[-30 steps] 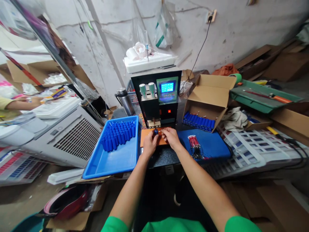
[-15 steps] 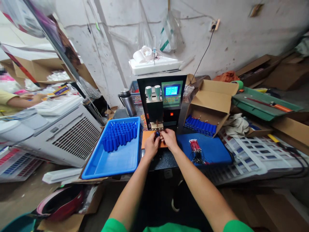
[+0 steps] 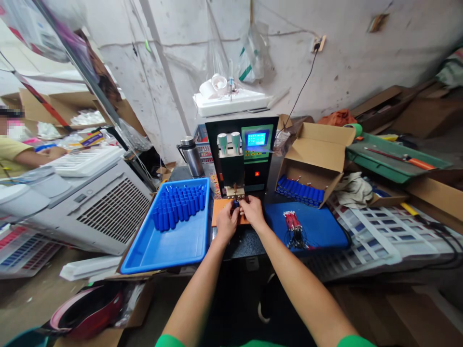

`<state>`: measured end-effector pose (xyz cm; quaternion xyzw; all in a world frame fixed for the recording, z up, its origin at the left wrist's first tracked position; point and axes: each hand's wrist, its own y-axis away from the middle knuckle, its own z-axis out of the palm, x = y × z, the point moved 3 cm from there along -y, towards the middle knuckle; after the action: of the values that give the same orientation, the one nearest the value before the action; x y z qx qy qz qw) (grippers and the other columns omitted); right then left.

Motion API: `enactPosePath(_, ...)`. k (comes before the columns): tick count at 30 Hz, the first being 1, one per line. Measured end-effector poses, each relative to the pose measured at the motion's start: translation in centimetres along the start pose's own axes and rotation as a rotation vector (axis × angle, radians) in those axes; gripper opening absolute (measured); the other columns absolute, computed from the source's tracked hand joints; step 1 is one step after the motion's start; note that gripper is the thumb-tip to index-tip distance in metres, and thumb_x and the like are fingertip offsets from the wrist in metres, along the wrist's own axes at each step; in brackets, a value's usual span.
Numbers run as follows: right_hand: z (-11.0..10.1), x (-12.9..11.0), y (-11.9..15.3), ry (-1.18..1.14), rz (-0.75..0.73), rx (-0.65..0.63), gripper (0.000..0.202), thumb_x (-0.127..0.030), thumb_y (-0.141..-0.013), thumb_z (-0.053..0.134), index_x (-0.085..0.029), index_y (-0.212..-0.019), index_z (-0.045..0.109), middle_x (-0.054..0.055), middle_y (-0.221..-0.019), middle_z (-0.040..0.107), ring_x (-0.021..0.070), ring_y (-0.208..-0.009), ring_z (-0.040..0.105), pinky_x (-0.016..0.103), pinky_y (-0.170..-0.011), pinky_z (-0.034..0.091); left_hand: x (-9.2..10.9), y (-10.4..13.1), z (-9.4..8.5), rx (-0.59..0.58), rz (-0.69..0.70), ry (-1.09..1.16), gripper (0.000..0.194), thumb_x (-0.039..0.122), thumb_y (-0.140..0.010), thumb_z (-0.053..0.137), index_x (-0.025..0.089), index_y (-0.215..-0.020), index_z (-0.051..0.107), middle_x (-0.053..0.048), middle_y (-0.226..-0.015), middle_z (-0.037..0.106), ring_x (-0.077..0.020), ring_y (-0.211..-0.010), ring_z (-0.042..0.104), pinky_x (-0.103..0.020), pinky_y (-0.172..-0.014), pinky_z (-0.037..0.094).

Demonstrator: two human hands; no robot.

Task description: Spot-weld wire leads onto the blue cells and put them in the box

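Both hands meet at the front of a black machine [image 3: 232, 168] with a lit blue screen, just under its metal tips. My left hand [image 3: 227, 220] is closed on a small blue cylinder [image 3: 236, 204], most of it hidden by fingers. From the right, my right hand [image 3: 252, 210] pinches at the same spot; what its fingertips hold is too small to make out. Beneath the hands lies an orange board [image 3: 219, 206]. Many blue cylinders [image 3: 177, 207] stand upright in a blue tray [image 3: 164, 253] at the left. Red and black wires [image 3: 294, 226] lie on a blue mat [image 3: 325, 226] at the right.
An open cardboard box [image 3: 320, 147] holds more blue cylinders behind the mat. A steel flask [image 3: 191, 156] stands behind the tray. White crates [image 3: 376, 231] and a green tray [image 3: 394, 156] are at the right. At the far left, another person's arm [image 3: 39, 156] reaches over a workbench.
The view has shifted slightly. Both hands remain together under the machine's tips. The other person's arm at the far left has moved a little.
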<state>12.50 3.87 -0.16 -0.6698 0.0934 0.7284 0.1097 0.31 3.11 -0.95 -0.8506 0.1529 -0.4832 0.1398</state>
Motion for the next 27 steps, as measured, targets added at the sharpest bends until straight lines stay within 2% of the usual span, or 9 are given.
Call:
enactPosePath(17,0.36,-0.34,0.33,-0.011,-0.013,0.002,0.024,-0.042,-0.069,0.062,-0.019,-0.068,0.058,-0.002,-0.056,0.06,0.0143,-0.049,0.058,0.023,-0.043,0.045,0.09,0.16,-0.4,-0.006,-0.035,-0.008,0.032,0.026,-0.091,0.053,0.017,-0.119,0.064,-0.01,-0.102,0.073,-0.0232,-0.094,0.069,-0.034,-0.085,0.052)
enactPosePath(23,0.56,-0.02,0.16,-0.024,-0.005,-0.002,0.025,-0.043,-0.07,0.064,-0.019,-0.068,0.057,-0.002,-0.055,0.058,0.0135,-0.046,0.056,0.023,-0.042,0.045,-0.2,0.07,-0.39,-0.005,-0.043,0.018,0.036,0.027,-0.09,0.054,0.017,-0.124,0.062,-0.01,-0.107,0.072,-0.0233,-0.097,0.067,-0.035,-0.088,0.05)
enactPosePath(27,0.2,-0.19,0.47,-0.022,0.032,-0.054,0.025,-0.043,-0.075,0.061,-0.019,-0.07,0.057,-0.001,-0.057,0.059,0.0124,-0.047,0.056,0.022,-0.043,0.046,0.16,-0.12,-0.37,-0.018,-0.039,0.05,0.028,0.024,-0.088,0.054,0.016,-0.112,0.066,-0.008,-0.099,0.073,-0.0214,-0.09,0.067,-0.033,-0.084,0.051)
